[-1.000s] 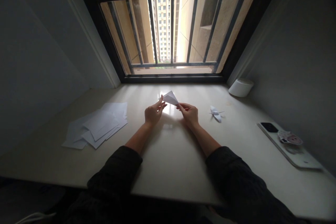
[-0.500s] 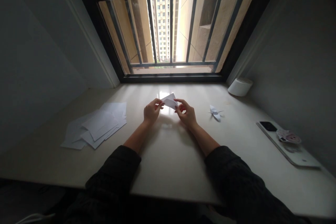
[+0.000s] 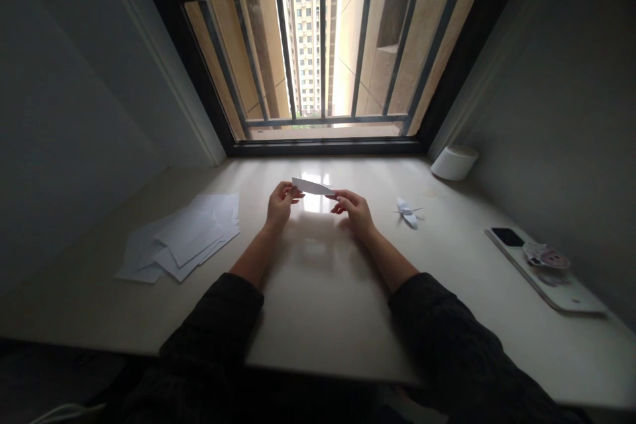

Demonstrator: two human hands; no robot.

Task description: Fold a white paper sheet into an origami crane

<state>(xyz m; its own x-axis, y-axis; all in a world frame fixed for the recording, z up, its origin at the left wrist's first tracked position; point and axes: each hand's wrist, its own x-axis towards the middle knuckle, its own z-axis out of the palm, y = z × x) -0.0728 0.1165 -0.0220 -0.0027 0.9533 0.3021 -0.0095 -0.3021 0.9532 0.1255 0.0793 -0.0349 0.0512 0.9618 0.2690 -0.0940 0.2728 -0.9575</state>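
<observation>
A folded piece of white paper (image 3: pixel 313 187) is held just above the tabletop, seen nearly edge-on as a narrow strip. My left hand (image 3: pixel 281 202) pinches its left end between thumb and fingers. At the other end, the fingertips of my right hand (image 3: pixel 354 207) are closed on the paper's right tip. To the right of my right hand lies a folded white paper crane (image 3: pixel 408 213) with its wings spread. A loose pile of white paper sheets (image 3: pixel 191 235) rests to the left of my left hand.
A phone (image 3: pixel 546 285) with a round decorated grip on its back lies at the right. Behind it, a white roll-shaped object (image 3: pixel 454 163) stands near the wall. The barred window (image 3: pixel 322 146) closes off the far side of the pale tabletop (image 3: pixel 318 311).
The folded paper has turned from showing a broad triangular face to a thin strip. My hands have moved slightly apart, both still at its ends.
</observation>
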